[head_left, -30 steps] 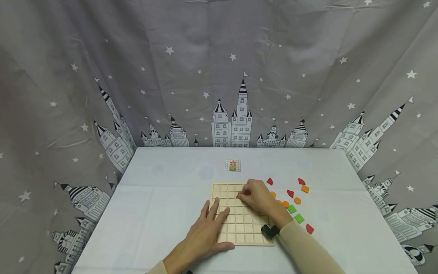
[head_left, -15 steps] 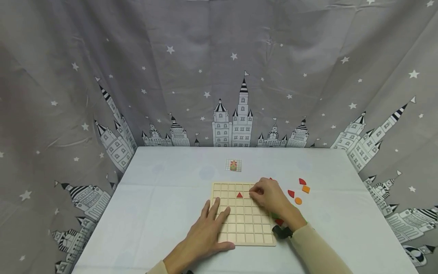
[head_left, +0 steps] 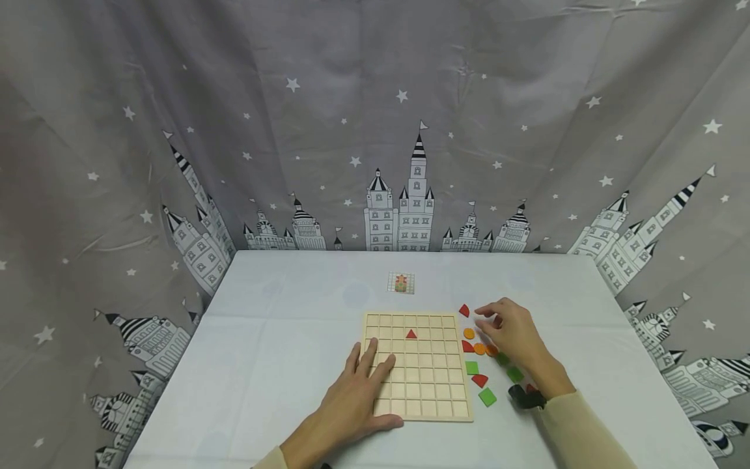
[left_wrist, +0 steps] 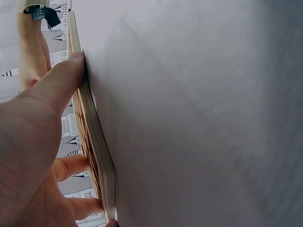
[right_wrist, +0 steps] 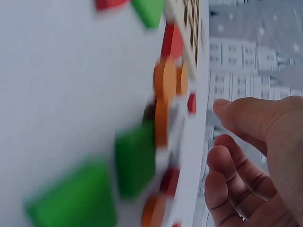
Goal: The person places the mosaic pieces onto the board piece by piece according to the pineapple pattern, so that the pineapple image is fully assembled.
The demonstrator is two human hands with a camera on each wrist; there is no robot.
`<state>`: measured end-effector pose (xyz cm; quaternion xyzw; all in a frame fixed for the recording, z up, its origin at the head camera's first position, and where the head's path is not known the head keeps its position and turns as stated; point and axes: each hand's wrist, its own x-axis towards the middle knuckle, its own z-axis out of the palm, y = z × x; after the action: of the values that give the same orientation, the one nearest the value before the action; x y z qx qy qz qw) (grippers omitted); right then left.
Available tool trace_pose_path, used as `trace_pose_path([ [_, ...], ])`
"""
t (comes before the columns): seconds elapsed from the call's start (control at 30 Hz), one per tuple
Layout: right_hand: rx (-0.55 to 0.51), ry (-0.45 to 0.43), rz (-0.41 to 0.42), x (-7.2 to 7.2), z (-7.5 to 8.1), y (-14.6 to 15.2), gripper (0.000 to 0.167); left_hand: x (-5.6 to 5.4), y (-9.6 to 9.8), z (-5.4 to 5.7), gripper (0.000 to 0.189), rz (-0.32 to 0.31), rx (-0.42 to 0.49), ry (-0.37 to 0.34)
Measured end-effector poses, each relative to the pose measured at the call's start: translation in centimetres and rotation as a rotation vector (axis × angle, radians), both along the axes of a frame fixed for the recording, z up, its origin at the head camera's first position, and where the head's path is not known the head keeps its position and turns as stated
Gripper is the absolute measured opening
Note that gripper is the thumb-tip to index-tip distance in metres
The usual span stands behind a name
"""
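Note:
A pale wooden grid board (head_left: 426, 374) lies on the white table, with one red triangular piece (head_left: 411, 334) in an upper cell. My left hand (head_left: 354, 400) rests across the board's left side, fingers spread. Its thumb (left_wrist: 61, 80) lies along the near edge in the left wrist view. Right of the board, my right hand (head_left: 518, 333) hovers over loose pieces, fingers bent loosely and nothing between them. Close to its fingertips are a red quarter-round piece (head_left: 465, 311) and an orange disc (head_left: 469, 333). Green squares (right_wrist: 135, 161) show below that hand in the right wrist view.
A small picture card (head_left: 401, 283) lies beyond the board. More loose pieces line the board's right side, including a red quarter-round (head_left: 479, 380) and a green square (head_left: 487, 397). A grey castle-print curtain (head_left: 328, 130) hangs behind the table.
My right hand has let go of the red triangular piece, which stays on the board, and has moved right over the loose pieces. The left hand has kept its place.

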<state>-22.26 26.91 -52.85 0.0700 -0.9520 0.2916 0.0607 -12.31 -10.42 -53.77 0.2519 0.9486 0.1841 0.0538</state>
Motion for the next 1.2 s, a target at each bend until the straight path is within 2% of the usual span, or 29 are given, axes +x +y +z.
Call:
trace_pose_path([
  [0.27, 0.029, -0.038, -0.093, 0.3, 0.0, 4.3, 0.037, 0.1, -0.2, 0.0, 0.114, -0.003, -0.009, 0.003],
  [0.57, 0.053, -0.09, -0.103, 0.5, -0.2, 7.7, 0.048, 0.1, -0.2, 0.3, 0.114, 0.003, 0.0, -0.007],
  [0.97, 0.013, -0.091, -0.098, 0.8, -0.9, 8.3, 0.029, -0.1, -0.1, 0.0, 0.114, -0.003, -0.003, -0.001],
  [1.2, 0.018, -0.078, -0.081, 0.7, -0.9, 8.3, 0.026, 0.0, -0.1, -0.1, 0.115, 0.005, -0.004, -0.022],
])
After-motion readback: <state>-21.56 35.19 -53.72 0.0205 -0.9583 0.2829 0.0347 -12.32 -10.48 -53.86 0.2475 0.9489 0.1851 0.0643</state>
